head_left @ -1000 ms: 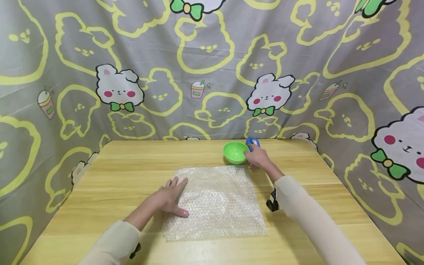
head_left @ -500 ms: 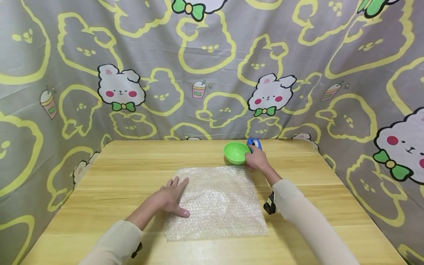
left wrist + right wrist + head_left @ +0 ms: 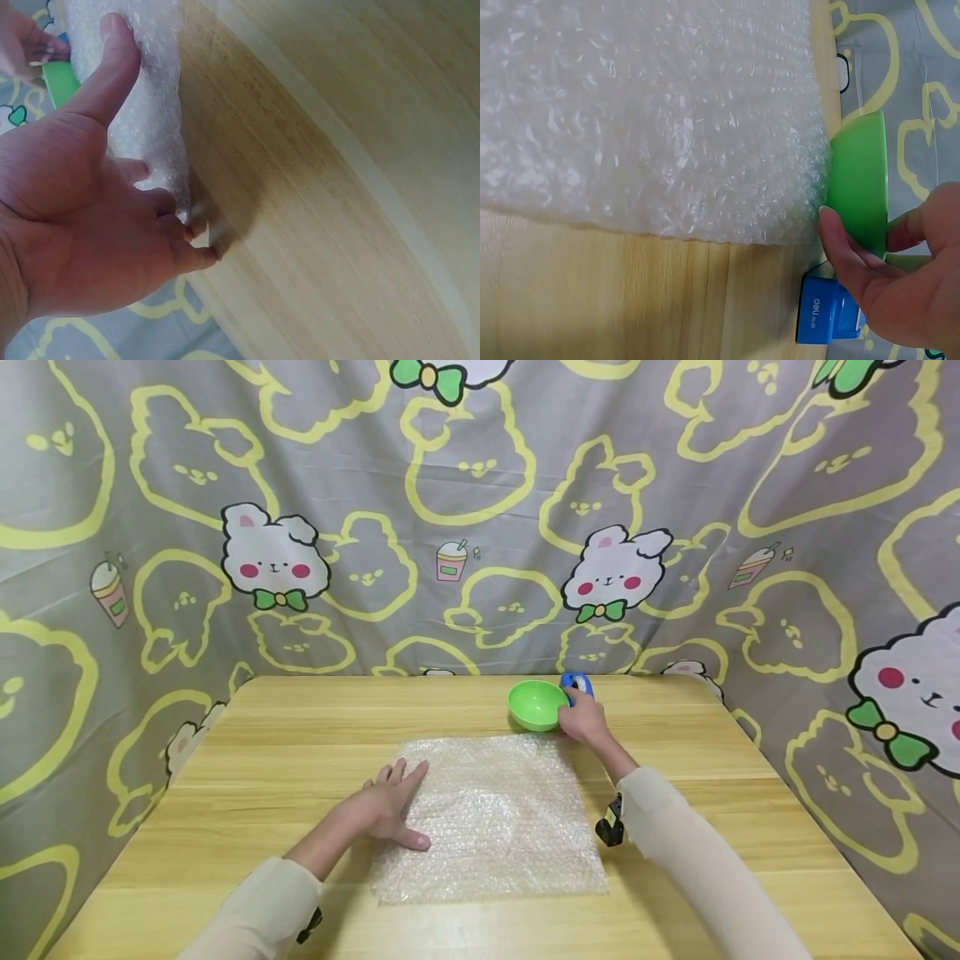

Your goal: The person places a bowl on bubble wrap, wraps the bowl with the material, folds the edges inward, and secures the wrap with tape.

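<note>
A printed cloth backdrop (image 3: 480, 510) with bunnies and yellow outlines is hanging behind and around a wooden table (image 3: 300, 735), taking up most of the head view. On the table a square sheet of bubble wrap (image 3: 491, 814) is lying flat near the middle, its far edge reaching close to a green bowl (image 3: 536, 703) that is sitting upright toward the back of the table. The left hand (image 3: 390, 806) is resting palm down on the left edge of the bubble wrap, fingers (image 3: 120, 52) straight and slightly spread, thumb stretched along the sheet, pressing it to the table; part of the palm is lying on bare wood beside the sheet. The right hand (image 3: 583, 720) is reaching to the right side of the bowl, its thumb and fingers (image 3: 840, 240) curling round the bowl's rim and outer wall, gripping it; in the right wrist view the thumb is lying against the bowl's side just past the corner of the bubble wrap. A small blue box-like thing (image 3: 576, 683) with white lettering is sitting just behind and beside the bowl, right next to the right hand's fingers; whether they are touching it cannot be told. Both forearms are wearing pale sleeves, with a dark strap piece (image 3: 609, 827) showing at the right wrist.
</note>
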Demonstrator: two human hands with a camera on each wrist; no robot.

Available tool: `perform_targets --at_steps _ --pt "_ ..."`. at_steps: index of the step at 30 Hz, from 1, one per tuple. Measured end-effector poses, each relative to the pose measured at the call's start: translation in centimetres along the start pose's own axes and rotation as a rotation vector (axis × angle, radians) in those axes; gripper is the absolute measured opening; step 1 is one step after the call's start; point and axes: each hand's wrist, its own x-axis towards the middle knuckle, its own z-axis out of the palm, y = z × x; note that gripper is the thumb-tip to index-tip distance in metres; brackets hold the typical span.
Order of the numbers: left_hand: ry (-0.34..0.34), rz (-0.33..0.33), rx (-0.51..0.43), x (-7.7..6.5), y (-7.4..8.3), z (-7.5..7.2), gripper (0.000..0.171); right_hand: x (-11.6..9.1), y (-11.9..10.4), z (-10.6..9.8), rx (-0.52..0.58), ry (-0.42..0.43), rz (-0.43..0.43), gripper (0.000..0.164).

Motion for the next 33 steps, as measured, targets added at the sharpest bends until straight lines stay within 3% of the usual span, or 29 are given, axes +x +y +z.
perform_targets --at_steps 15,23,33 --pt "-0.011 0.003 -0.005 0.0 0.0 -0.1 0.125 -1.1 -1.3 -1.0 -0.017 0.027 -0.089 0.064" --pt "-0.008 0.014 0.001 0.0 0.0 -0.1 0.125 -2.4 -2.2 -1.0 -0.024 -0.025 -0.132 0.060" --pt "-0.022 0.009 0.037 0.0 0.0 -0.2 0.126 -5.3 -4.0 0.6 -0.010 -0.109 -0.200 0.057"
